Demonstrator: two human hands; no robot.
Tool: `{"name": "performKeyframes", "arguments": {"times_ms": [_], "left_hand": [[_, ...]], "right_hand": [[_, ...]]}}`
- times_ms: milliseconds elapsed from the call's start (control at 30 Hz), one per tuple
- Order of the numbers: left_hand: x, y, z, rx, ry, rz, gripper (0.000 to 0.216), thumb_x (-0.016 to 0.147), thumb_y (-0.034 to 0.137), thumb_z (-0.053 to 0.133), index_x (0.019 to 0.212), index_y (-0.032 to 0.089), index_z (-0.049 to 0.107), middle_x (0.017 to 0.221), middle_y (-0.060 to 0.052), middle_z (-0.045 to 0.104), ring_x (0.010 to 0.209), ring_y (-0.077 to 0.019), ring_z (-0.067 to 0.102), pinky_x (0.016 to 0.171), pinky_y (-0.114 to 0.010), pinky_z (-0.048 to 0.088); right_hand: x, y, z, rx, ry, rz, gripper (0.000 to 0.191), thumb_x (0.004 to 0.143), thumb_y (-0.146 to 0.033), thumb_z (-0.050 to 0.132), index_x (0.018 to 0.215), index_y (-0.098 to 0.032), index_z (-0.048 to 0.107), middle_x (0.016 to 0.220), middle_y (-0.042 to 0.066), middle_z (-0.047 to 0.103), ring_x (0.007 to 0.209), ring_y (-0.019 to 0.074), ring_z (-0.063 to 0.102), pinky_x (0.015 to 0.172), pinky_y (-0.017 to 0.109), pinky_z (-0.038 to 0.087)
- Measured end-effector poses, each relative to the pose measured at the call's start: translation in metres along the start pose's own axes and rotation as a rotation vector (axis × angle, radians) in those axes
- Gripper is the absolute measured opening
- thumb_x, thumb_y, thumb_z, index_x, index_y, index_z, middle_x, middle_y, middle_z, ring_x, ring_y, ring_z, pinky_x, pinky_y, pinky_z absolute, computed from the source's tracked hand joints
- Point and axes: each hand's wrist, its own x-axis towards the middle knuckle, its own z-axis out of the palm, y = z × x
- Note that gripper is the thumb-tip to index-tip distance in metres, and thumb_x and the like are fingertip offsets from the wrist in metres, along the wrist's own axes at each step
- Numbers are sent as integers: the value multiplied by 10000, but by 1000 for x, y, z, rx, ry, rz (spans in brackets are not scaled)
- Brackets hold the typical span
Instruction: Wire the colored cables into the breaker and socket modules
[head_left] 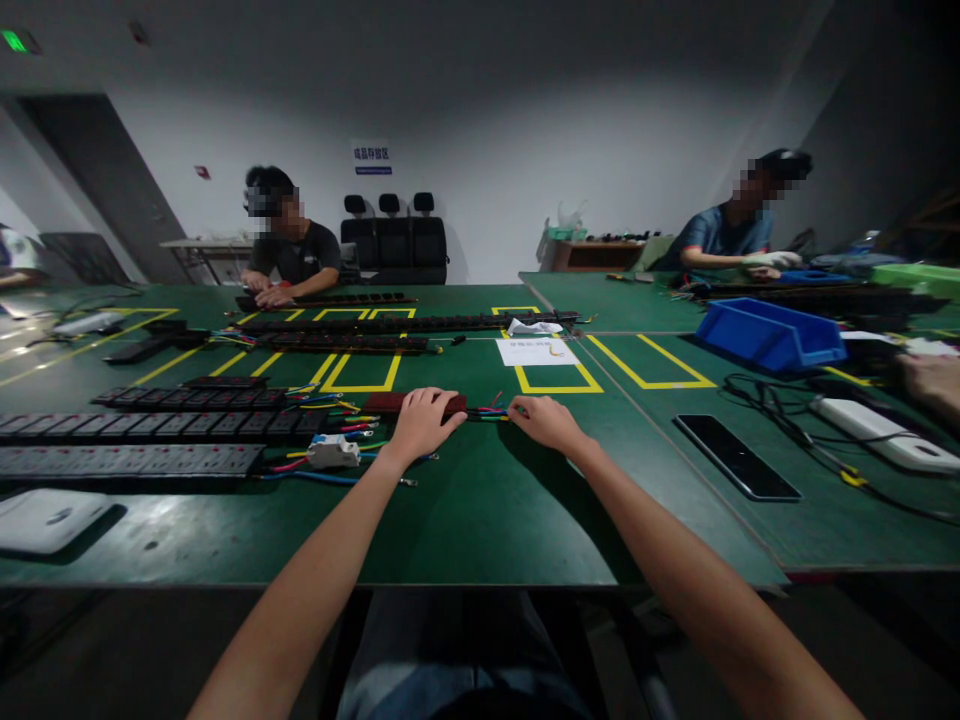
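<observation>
My left hand (421, 420) rests with curled fingers on top of a dark red block (386, 402) lying on the green table (480, 520). My right hand (546, 420) is just to its right, fingers pinched on a bundle of coloured wires (489, 409) that run out of the block's right end. A small white circuit breaker (333, 451) with red, blue and green wires lies left of my left wrist. Long black power strips (127, 460) lie in rows at the far left.
A black phone (736, 456) lies at right, a white power strip (885, 435) with black cable beyond it, and a blue bin (769, 336) further back. Two people sit at the far side with more black strips. A white pad (46, 518) sits at left. Yellow tape boxes mark the table.
</observation>
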Motion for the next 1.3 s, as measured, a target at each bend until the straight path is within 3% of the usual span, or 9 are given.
{"name": "performKeyframes", "arguments": {"times_ms": [367, 967, 1300], "left_hand": [[-1, -1, 0, -13, 4, 8, 519, 1023, 576, 496, 1394, 231, 608, 1336, -125, 635, 1268, -321, 543, 1094, -490, 405], [-1, -1, 1, -16, 8, 4, 504, 1017, 575, 506, 1384, 248, 614, 1323, -120, 639, 1261, -315, 545, 1097, -484, 402], [-1, 0, 0, -12, 7, 5, 506, 1021, 570, 503, 1391, 241, 611, 1326, -122, 640, 1262, -323, 543, 1089, -492, 407]], "right_hand": [[-1, 0, -3, 8, 76, 77, 278, 1019, -405, 508, 1049, -241, 730, 979, 69, 763, 871, 216, 684, 653, 261, 369], [3, 4, 3, 20, 70, -109, 340, 1014, -376, 511, 792, -210, 709, 768, 39, 715, 687, 156, 610, 589, 275, 260], [-2, -2, 0, -10, 66, -132, 300, 1002, -377, 523, 845, -220, 725, 795, 42, 728, 716, 169, 628, 618, 270, 287]]}}
